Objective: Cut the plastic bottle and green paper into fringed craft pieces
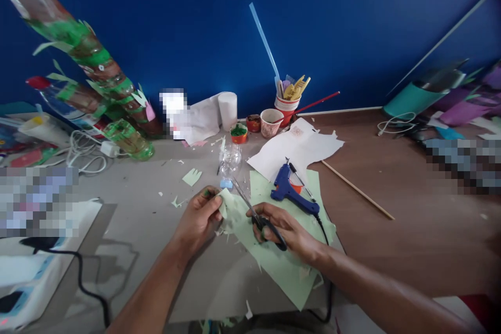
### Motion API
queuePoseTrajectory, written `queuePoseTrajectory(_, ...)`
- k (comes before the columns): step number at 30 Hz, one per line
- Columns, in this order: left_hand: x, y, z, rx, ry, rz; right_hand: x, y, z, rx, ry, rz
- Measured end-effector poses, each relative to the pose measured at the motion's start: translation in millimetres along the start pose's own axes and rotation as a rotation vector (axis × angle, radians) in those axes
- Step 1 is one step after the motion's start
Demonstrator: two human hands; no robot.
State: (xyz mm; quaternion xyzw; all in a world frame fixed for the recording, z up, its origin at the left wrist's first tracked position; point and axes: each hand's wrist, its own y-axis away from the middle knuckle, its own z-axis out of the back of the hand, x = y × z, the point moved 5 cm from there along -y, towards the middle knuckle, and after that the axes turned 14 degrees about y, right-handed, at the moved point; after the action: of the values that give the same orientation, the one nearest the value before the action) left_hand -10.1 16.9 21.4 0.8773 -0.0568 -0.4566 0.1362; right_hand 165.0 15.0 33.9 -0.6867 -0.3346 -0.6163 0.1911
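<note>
My left hand [200, 216] pinches the edge of a pale green paper piece [230, 211], fingers closed on it. My right hand [284, 229] grips black-handled scissors [258, 216], whose blades point up and left toward that paper. A larger pale green sheet [282, 263] lies beneath both hands. A blue glue gun [289, 190] rests on the green sheet just beyond my right hand, its black cord trailing toward me. A clear plastic bottle [230, 159] with a blue cap lies just past the scissors' tips.
White paper [297, 148] and a thin wooden stick [358, 190] lie right of centre. Small paint pots [238, 133], a cup [271, 121] and a brush-filled cup [286, 102] stand by the blue wall. Green-painted bottles [94, 68] lean at left. Paper scraps [191, 176] and cables [84, 154] litter the floor.
</note>
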Motion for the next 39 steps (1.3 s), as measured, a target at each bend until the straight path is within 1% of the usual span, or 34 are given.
queuePoseTrajectory(2, -1.7, -0.5, 2.0, -0.029, 0.029, -0.022, -0.2, 0.0, -1.5, 0.015, 0.047, -0.004)
queuePoseTrajectory(4, -2.5, -0.8, 1.0, -0.024, 0.058, -0.032, -0.4, 0.1, -2.5, 0.023, 0.074, -0.019)
queuePoseTrajectory(8, -2.2, -1.2, -1.5, -0.026, 0.095, -0.035, -0.6, 0.2, -4.9, 0.045, 0.089, -0.014)
queuePoseTrajectory(14, -1.1, -0.4, -2.4, -0.04, 0.094, -0.05, -5.3, 1.2, -8.5, 0.077, 0.1, -0.01)
queuePoseTrajectory(21, 2.3, -0.3, -4.2, -0.058, 0.076, -0.051, -7.8, 1.7, -10.5, 0.063, 0.111, -0.023)
queuePoseTrajectory(26, 5.1, 0.8, -6.2, -0.083, 0.031, -0.039, -10.8, 2.0, -10.4, 0.033, 0.169, -0.019)
queuePoseTrajectory(31, 7.8, 1.9, -7.1, -0.063, 0.006, -0.006, -11.9, 1.0, -9.5, 0.003, 0.228, -0.018)
queuePoseTrajectory(36, 9.5, 1.6, -6.6, -0.051, -0.005, -0.002, -12.7, 0.5, -8.4, -0.004, 0.256, -0.014)
queuePoseTrajectory(39, 9.5, 2.0, -7.1, -0.064, -0.008, 0.006, -13.5, 0.3, -7.8, -0.001, 0.269, -0.015)
